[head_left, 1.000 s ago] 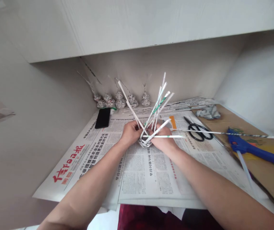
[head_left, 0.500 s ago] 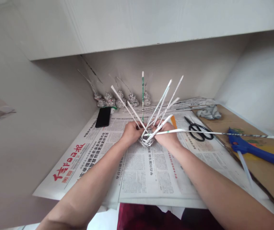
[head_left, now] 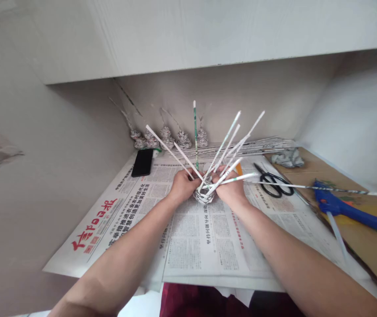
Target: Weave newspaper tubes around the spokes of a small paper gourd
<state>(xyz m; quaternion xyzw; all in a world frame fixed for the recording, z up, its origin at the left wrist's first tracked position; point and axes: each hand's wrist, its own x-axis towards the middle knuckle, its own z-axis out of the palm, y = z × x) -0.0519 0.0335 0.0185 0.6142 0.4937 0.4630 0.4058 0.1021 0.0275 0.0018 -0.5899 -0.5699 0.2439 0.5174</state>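
Holding a small woven basket (head_left: 204, 196) at the dial's centre, over the newspaper (head_left: 188, 246). Gripping its nine o'clock side with the left hand (head_left: 183, 185), thumb and fingertips pinched in at the rim. Gripping its three o'clock side with the right hand (head_left: 231, 187), fingers curled in and closed on it; unable to tell the exact pinch there, with sticks crossing in front of the fingertips.

Compared with a second ago, showing a wider fan above the rim: then mostly bunched towards one o'clock, now spread from ten round to nearly three. Standing nearly straight at twelve, apart from the group near one: a green-marked stick (head_left: 195, 123). Tipped farther out, from about eleven to about ten: a white stick (head_left: 168, 150). Raised slightly, from flat at three to just above: the lowest stick (head_left: 241, 178). Judging from this, probably leaving clearer gaps and easier reach to the rim for weaving.

Running towards three from beside the right hand, crossing the scissors (head_left: 261, 172) and the glue gun (head_left: 356, 213): a long paper strip (head_left: 340, 190), near end not clear. Standing between ten and twelve: five woven bulb shapes (head_left: 184, 140). Lying near ten: a phone (head_left: 142, 163).
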